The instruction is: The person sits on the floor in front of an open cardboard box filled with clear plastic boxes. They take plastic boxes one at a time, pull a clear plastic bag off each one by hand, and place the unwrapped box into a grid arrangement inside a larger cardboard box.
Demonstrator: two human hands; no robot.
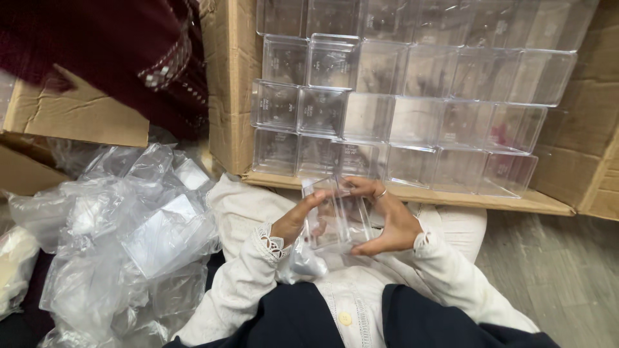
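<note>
Both my hands hold one clear plastic box point(335, 216) in front of my lap. My left hand point(295, 220) grips its left side, thumb and fingers wrapped round the edge. On the right side my right hand point(387, 222), with a ring on one finger, closes over the box's top and bottom corners. Just beyond it a big cardboard carton point(229, 90) lies open, filled with several rows of the same clear boxes point(393, 96) stacked on their sides.
A heap of crumpled clear plastic bags point(129, 238) lies to my left. Another person in a dark red garment point(135, 51) is at the top left, beside a second cardboard box point(77, 119). Grey wooden floor point(554, 277) shows at the right.
</note>
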